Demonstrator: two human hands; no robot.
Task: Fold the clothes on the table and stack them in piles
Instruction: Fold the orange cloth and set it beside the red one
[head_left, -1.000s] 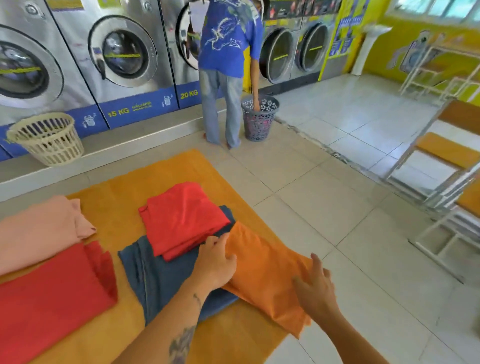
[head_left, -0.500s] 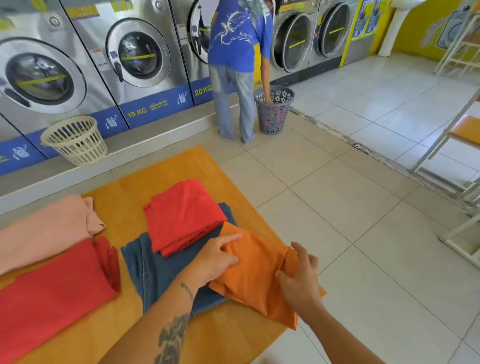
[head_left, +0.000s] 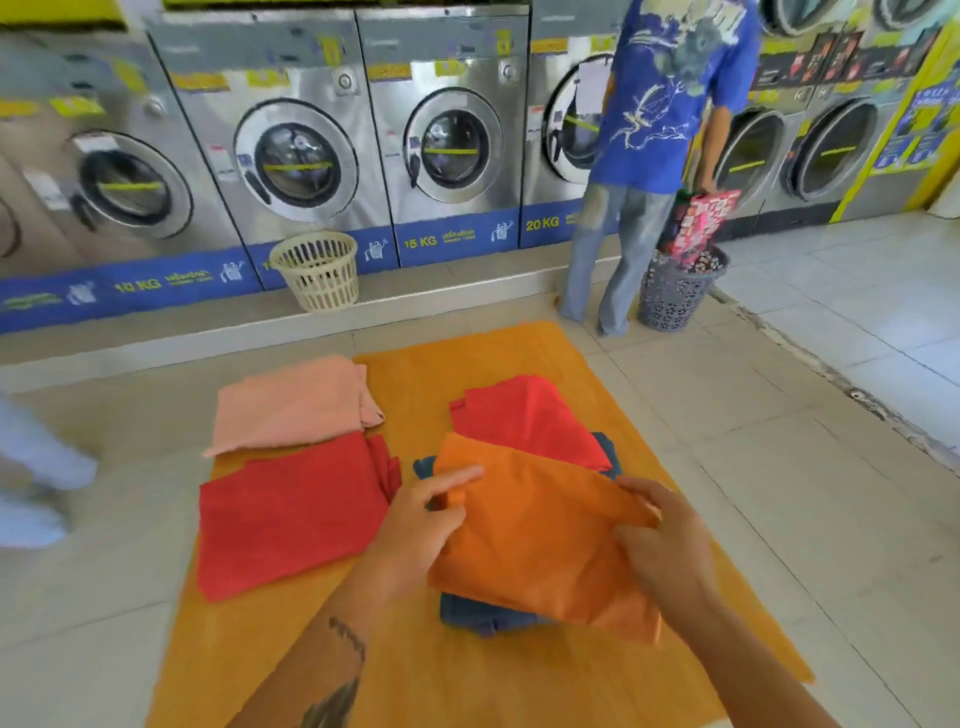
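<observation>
The orange cloth (head_left: 540, 530), light and limp over the blue jeans (head_left: 488, 618), is pinched at its edges by the left hand (head_left: 415, 525) and right hand (head_left: 660, 545), and probably handles best by the corners.

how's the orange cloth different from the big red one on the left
The orange cloth is gripped by both the left hand and the right hand; the big red cloth is untouched. The orange cloth sits over a pile with blue denim and another red piece; the big red cloth lies flat, directly on the yellow table. Both are plain and unpatterned.
</observation>
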